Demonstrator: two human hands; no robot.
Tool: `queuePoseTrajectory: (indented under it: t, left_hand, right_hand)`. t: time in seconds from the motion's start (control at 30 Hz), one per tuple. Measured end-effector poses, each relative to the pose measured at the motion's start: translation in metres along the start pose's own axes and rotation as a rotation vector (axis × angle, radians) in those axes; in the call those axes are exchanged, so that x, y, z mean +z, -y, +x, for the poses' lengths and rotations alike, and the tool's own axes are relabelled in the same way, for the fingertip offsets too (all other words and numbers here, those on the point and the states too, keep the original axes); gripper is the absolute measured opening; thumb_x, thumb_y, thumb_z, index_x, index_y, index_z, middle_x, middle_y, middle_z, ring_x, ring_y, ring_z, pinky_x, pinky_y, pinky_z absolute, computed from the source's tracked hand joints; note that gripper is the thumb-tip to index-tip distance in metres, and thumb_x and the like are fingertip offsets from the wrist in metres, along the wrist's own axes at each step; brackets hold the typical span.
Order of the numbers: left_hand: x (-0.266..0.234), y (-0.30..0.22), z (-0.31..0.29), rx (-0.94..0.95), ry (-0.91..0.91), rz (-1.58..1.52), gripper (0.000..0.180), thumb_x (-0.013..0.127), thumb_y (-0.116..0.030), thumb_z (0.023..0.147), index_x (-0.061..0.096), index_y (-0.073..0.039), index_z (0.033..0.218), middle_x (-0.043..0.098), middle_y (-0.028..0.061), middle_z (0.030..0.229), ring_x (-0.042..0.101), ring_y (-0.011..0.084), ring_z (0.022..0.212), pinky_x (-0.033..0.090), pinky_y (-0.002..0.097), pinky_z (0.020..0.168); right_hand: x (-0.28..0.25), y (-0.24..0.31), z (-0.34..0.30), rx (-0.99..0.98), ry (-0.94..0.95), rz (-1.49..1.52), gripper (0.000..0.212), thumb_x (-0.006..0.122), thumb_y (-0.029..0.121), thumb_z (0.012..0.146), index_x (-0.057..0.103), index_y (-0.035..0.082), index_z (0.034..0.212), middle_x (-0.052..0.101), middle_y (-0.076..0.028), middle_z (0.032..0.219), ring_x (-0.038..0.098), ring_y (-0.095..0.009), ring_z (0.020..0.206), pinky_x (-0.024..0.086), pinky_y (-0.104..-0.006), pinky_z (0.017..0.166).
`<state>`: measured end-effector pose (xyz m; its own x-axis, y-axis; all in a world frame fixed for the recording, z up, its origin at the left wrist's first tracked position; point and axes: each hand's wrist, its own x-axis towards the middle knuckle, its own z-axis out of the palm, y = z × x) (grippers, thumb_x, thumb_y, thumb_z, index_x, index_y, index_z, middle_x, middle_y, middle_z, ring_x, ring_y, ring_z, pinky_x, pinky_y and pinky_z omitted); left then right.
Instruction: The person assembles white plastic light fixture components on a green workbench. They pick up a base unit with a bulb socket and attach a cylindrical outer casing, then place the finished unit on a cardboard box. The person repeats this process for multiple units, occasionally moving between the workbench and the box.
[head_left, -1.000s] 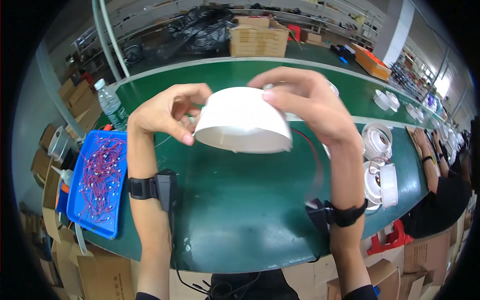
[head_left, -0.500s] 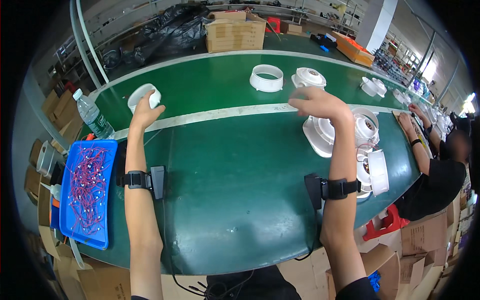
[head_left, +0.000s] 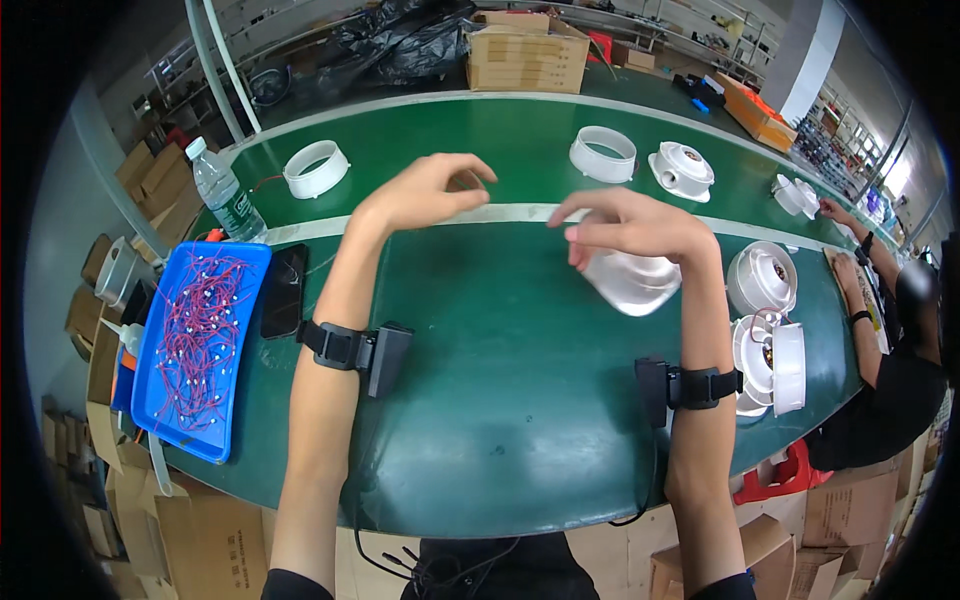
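Observation:
My left hand (head_left: 430, 190) is raised over the pale strip across the green table. Its fingers are loosely curved and apart, with nothing between them. My right hand (head_left: 630, 225) bends down over a white plastic fan housing (head_left: 635, 288) with a square base. Its fingers, partly smeared by motion, seem to grip the housing's upper part, though the exact contact is hidden. A plain white ring (head_left: 318, 172) lies beyond my left hand. Another white ring (head_left: 604, 156) and a round white housing (head_left: 685, 172) stand beyond my right hand.
At left are a blue tray (head_left: 150, 400) of red wires, a black phone (head_left: 285, 290) and a water bottle (head_left: 225, 195). More white fan housings (head_left: 764, 278) stand right of my right forearm. A co-worker (head_left: 880, 370) works at far right. A carton (head_left: 528, 58) sits at the back.
My left hand has let go of the white ring, which stays on the far strip, and moved right. My right hand has come lower and the square-based housing has shifted left. The view has turned left.

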<state>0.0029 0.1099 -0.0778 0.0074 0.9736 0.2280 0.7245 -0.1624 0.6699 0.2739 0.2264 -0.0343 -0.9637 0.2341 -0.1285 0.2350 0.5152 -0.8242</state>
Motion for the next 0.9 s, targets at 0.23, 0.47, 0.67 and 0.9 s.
queuePoseTrajectory:
  t: [0.23,0.47,0.67,0.9]
  left_hand:
    - [0.016,-0.024,-0.005,-0.391,0.256,0.004,0.051,0.058,-0.025,0.095,0.044,-0.003,0.139,0.07,0.0161,0.093,0.07,0.0194,0.073,0.058,0.0308,0.062]
    - [0.017,0.002,-0.005,-0.556,0.244,-0.343,0.057,0.05,-0.018,0.093,0.034,0.004,0.142,0.07,0.0208,0.085,0.072,0.0234,0.066,0.061,0.0311,0.058]
    - [0.015,0.04,-0.006,-0.671,-0.227,-0.602,0.071,0.043,-0.014,0.098,0.001,-0.002,0.153,0.067,0.0306,0.091,0.072,0.0346,0.077,0.063,0.0394,0.067]
    - [-0.01,0.045,-0.019,-0.634,-0.43,-0.497,0.06,0.048,-0.021,0.096,0.024,-0.004,0.149,0.066,0.0259,0.107,0.072,0.0329,0.079,0.062,0.0352,0.067]
  right_hand:
    - [0.007,0.032,0.01,-0.18,-0.135,-0.061,0.028,0.053,0.019,0.099,0.062,-0.003,0.115,0.068,-0.009,0.08,0.066,-0.016,0.077,0.053,-0.0302,0.073]
    - [0.007,0.025,0.01,-0.207,-0.168,-0.031,0.026,0.052,0.013,0.093,0.065,-0.001,0.11,0.069,-0.01,0.08,0.066,-0.014,0.072,0.053,-0.0291,0.067]
    - [0.004,0.021,0.01,-0.169,-0.142,-0.08,0.027,0.052,0.017,0.097,0.063,-0.001,0.115,0.069,-0.009,0.086,0.067,-0.015,0.08,0.054,-0.0286,0.074]
    - [-0.029,-0.015,-0.013,0.232,-0.37,-0.517,0.039,0.06,0.03,0.088,0.065,0.007,0.12,0.07,-0.016,0.102,0.066,-0.028,0.099,0.052,-0.0371,0.088]
